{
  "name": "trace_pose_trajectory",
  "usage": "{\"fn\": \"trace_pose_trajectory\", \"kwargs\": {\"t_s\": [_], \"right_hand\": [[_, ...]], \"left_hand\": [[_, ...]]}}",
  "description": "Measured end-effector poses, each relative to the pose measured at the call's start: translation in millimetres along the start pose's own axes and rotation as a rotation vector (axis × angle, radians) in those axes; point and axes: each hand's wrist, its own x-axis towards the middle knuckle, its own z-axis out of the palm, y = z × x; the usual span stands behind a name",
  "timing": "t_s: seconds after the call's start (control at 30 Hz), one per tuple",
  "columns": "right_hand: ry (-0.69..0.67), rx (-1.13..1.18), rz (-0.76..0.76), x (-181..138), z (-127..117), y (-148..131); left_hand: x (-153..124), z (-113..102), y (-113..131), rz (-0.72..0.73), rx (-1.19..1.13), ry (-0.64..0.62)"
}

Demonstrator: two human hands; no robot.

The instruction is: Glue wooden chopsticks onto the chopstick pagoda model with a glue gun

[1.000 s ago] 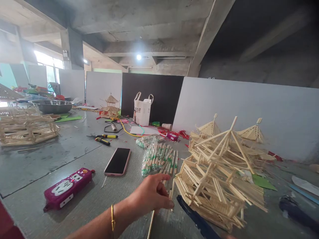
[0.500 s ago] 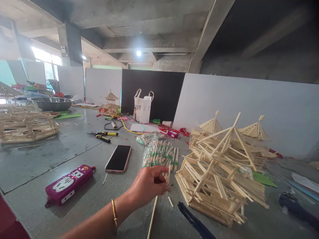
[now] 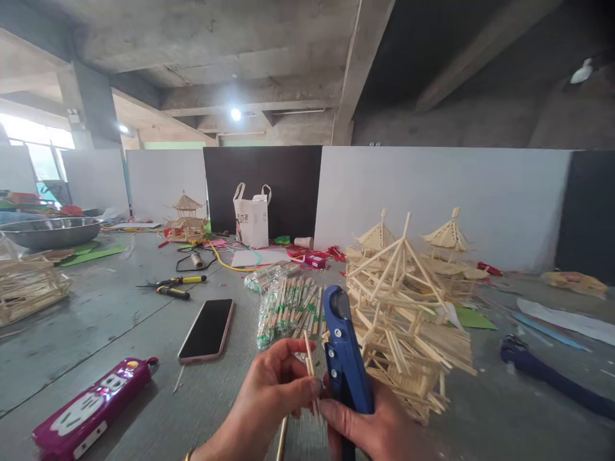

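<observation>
Plastic packs [image 3: 283, 306] on table [image 3: 120, 320] filled with wrapped chopsticks. Left hand [image 3: 269, 400] pinched shut on thin stick [image 3: 310, 362], held upright before chest. Right hand [image 3: 379, 429], unseen earlier, closed around blue cutter [image 3: 343, 358], raised beside stick. Stick model [image 3: 403, 307] just behind cutter. Phone [image 3: 207, 328], power strip [image 3: 91, 410], pliers [image 3: 173, 286] left; bag [image 3: 250, 216], steel bowl [image 3: 48, 230] farther back.

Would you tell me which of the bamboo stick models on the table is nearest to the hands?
The big stacked stick model just right of the blue cutter in the right hand; the others stand farther back or far left.
</observation>
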Motion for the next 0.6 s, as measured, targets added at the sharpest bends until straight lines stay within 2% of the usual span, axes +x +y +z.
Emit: {"fn": "trace_pose_trajectory", "kwargs": {"t_s": [0.1,0.2,0.3,0.37,0.5,0.6], "right_hand": [[-0.076,0.056,-0.031,10,3,2],[-0.102,0.098,-0.04,16,1,11],[-0.118,0.116,-0.05,20,-1,18],[-0.107,0.098,-0.064,20,-1,19],[0.073,-0.034,-0.072,10,-2,16],[0.14,-0.084,-0.018,-7,-12,16]], "left_hand": [[4,-2,-3,-0.005,-0.001,0.03],[3,-1,-2,-0.083,-0.055,0.057],[-2,0,1,-0.199,-0.147,-0.002],[-3,-1,1,-0.222,-0.137,-0.034],[5,-8,-2,-0.074,0.094,-0.017],[15,-18,-7,0.073,0.432,0.037]]}}
